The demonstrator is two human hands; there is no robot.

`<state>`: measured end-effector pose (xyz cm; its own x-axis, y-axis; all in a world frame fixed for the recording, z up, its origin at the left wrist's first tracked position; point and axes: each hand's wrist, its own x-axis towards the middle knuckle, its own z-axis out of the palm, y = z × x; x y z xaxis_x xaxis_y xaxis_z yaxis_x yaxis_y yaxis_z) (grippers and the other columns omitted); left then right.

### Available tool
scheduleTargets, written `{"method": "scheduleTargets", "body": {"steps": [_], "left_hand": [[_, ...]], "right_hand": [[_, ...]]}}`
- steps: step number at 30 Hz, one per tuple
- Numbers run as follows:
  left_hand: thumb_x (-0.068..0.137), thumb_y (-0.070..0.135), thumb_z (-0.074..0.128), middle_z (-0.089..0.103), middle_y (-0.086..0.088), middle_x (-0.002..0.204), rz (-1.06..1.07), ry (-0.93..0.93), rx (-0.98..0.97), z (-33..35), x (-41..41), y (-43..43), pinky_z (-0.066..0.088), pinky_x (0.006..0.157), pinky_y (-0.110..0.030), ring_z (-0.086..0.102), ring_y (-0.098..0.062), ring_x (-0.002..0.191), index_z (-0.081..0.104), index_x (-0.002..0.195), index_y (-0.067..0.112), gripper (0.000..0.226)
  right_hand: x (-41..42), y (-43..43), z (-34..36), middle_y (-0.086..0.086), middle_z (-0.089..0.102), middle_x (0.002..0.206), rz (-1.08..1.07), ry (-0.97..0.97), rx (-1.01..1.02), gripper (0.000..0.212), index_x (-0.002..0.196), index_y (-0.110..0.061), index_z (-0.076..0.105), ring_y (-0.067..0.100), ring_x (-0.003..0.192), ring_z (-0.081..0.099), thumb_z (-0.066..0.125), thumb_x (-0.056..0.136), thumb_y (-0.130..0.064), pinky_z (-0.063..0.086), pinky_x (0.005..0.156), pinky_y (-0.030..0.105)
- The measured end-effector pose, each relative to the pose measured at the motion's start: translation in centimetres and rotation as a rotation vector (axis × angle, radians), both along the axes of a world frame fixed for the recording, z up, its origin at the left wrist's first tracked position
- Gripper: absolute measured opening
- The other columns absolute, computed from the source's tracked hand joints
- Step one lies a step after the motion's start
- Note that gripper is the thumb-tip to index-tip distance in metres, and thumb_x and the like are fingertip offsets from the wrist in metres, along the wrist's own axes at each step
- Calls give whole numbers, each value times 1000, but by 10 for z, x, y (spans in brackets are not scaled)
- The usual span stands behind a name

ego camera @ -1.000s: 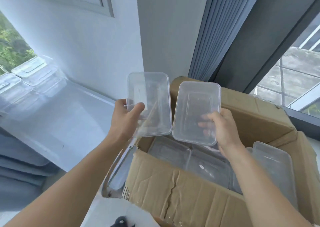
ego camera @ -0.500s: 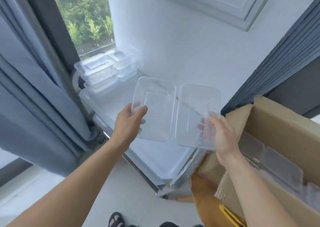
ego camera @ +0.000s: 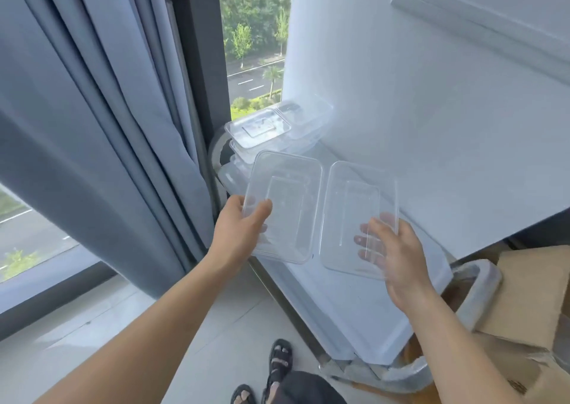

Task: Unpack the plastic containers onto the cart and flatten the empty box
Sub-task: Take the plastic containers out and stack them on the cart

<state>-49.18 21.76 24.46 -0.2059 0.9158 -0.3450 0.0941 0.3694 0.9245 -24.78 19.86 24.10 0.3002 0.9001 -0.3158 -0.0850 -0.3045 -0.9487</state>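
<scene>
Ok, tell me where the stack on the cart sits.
Head view, upper centre: the stack sits at the far end of the cart, against the wall by the window, just beyond the container held by the left hand.

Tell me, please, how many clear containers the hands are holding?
2: the left container gripped by the left hand, the right container by the right hand, side by side above the cart.

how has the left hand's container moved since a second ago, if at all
Yes. The container went from above the cardboard box leftward to over the cart, near its stacked containers.
</scene>
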Motion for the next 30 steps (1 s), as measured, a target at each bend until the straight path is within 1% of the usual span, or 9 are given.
{"method": "scheduleTargets", "body": {"steps": [2,4,10,15,18,21,25,28,30], "left_hand": [[89,44,64,70,1,107,-19,34,-5,-3,-6,18,58,85,-46,72,-18,90,59,108,21,29],[92,43,63,72,2,103,-34,68,9,-4,-12,40,57,87,-46,72,-17,89,62,103,22,23],[80,58,60,72,-3,102,-87,187,9,-6,-14,107,57,86,-51,73,-14,85,64,105,14,51],[76,60,57,72,0,95,-188,279,-26,-15,-2,163,55,85,-44,70,-21,88,65,99,22,45],[75,61,58,71,-9,95,-256,282,-69,-30,8,183,55,83,-49,68,-27,89,64,100,14,54],[74,61,59,70,-14,95,-281,251,-145,-48,15,198,57,80,-52,68,-30,89,61,104,8,61],[77,58,61,73,0,90,-292,240,-186,-72,14,229,57,83,-50,71,-19,86,64,97,20,42],[83,52,65,73,4,88,-345,234,-202,-87,9,247,58,83,-47,70,-15,83,65,96,27,28],[81,54,64,73,1,88,-381,254,-214,-96,5,255,58,81,-47,70,-19,83,65,96,24,34]], "right_hand": [[-9,18,-7,8,66,119,-13,26,-1,41,133,-16,51,25,98,72,64,96,-26,56,80,39],[-15,39,-17,9,66,117,-37,59,-3,37,131,-16,52,27,98,71,62,97,-26,55,79,39],[-16,109,-52,3,64,116,-101,92,-38,38,132,-11,53,25,101,70,61,99,-27,56,84,40],[-4,174,-82,-5,60,114,-173,84,-96,40,133,-12,51,24,105,68,61,98,-29,56,88,41],[4,208,-101,0,59,124,-212,60,-169,41,132,-11,50,25,103,68,61,98,-30,56,87,41],[9,238,-116,0,55,134,-222,15,-204,27,120,-17,51,25,102,66,60,97,-29,53,87,42],[11,271,-136,-3,59,95,-212,-35,-268,18,110,-22,52,23,88,61,60,96,-30,52,86,43],[12,289,-149,-6,55,87,-224,-71,-326,18,104,-24,49,26,90,60,60,95,-34,52,88,46],[12,300,-157,-8,55,88,-236,-90,-359,22,104,-23,47,31,98,63,60,94,-37,51,92,48]]}}
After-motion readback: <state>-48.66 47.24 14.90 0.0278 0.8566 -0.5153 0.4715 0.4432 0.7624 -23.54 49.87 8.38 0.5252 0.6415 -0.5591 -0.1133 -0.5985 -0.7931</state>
